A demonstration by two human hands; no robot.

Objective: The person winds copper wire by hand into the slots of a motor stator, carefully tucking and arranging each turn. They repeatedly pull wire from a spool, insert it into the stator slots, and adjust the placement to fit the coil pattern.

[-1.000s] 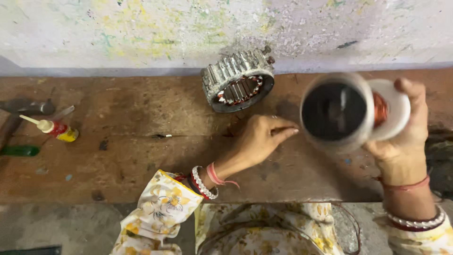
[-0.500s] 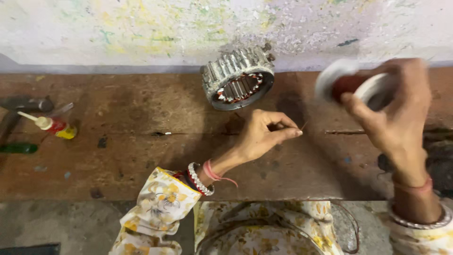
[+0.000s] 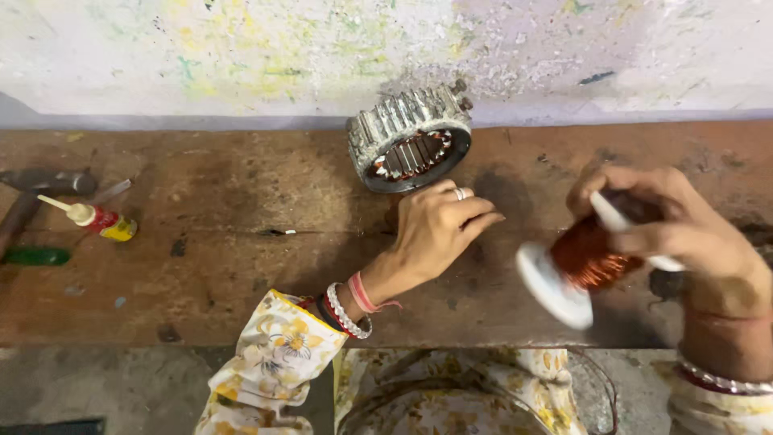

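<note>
1. Two hands work over the brown tabletop (image 3: 201, 242).
2. Right hand (image 3: 676, 234) has its fingers wrapped tight round a spool (image 3: 584, 262) of copper wire, held up off the tabletop. The spool lies tilted, one white end low and toward the left hand.
3. Left hand (image 3: 439, 229) rests just beside the spool, fingers pinched together; whether they hold wire I cannot tell.
4. Metal ring (image 3: 411, 141) sits just past the left fingers, nearer them than the right.
5. Glue bottle (image 3: 93, 219) lies far off left.

Left hand (image 3: 439, 229) low, fingers pinched together, wrist bangled; right hand (image 3: 684, 234) raised, grip closed, fingers curled.
</note>
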